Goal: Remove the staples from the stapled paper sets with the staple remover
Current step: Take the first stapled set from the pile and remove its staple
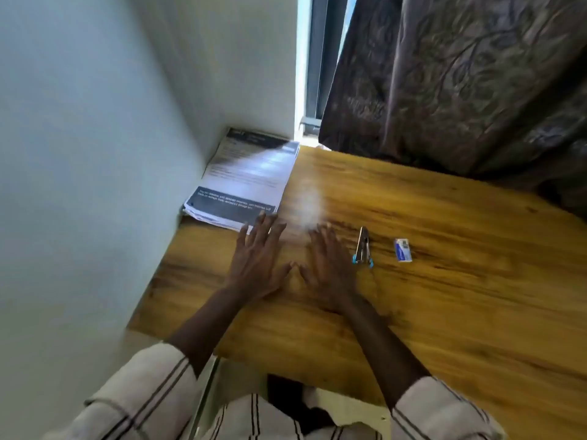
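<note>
Overhead, a dark curtain (460,84) hangs at two o'clock beyond the wooden table (444,281). Stapled paper sets (244,179) lie at eleven o'clock against the wall (79,154). Left hand (259,262) and right hand (330,268) rest flat, each grip spread and empty, fingertips of the left at the paper's edge. At one o'clock lies the staple remover (363,247), just beside the right hand, then a small staple box (402,249).

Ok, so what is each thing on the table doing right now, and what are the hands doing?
Left hand: open, flat on the table, holding nothing.
Right hand: open, flat on the table, holding nothing.
Staple remover: lying on the table beside the right hand, untouched.
Paper stack: lying flat in the corner by the wall, not picked up.
Small box: lying on the table, apart from the staple remover.
Curtain: hanging behind the table.
</note>
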### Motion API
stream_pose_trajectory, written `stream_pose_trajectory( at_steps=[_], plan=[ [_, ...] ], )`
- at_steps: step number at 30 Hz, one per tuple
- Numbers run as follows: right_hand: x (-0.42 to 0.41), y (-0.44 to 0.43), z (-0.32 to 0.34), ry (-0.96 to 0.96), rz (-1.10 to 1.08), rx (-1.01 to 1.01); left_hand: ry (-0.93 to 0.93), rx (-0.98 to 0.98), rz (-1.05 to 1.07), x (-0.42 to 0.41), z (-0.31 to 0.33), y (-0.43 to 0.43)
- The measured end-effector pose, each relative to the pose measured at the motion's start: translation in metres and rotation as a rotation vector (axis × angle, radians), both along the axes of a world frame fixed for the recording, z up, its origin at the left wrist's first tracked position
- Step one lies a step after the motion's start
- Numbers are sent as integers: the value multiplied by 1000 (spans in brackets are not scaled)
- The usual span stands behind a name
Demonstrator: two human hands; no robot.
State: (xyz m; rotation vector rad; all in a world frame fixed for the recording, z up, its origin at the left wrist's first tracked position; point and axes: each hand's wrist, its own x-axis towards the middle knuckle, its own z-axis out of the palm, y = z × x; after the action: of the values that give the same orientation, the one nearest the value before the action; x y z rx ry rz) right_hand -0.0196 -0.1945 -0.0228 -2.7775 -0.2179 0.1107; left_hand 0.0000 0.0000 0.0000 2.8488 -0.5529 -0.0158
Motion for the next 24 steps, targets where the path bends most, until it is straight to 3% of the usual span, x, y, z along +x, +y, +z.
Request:
stream_pose_trajectory(
  at_steps=[9, 24],
  plan=[
    [20, 1, -33, -113, 5, -230, -51, 60, 8, 16, -35, 7],
    [13, 3, -36, -132, -13, -247, -81, 23, -28, 15, -51, 14]
  ],
)
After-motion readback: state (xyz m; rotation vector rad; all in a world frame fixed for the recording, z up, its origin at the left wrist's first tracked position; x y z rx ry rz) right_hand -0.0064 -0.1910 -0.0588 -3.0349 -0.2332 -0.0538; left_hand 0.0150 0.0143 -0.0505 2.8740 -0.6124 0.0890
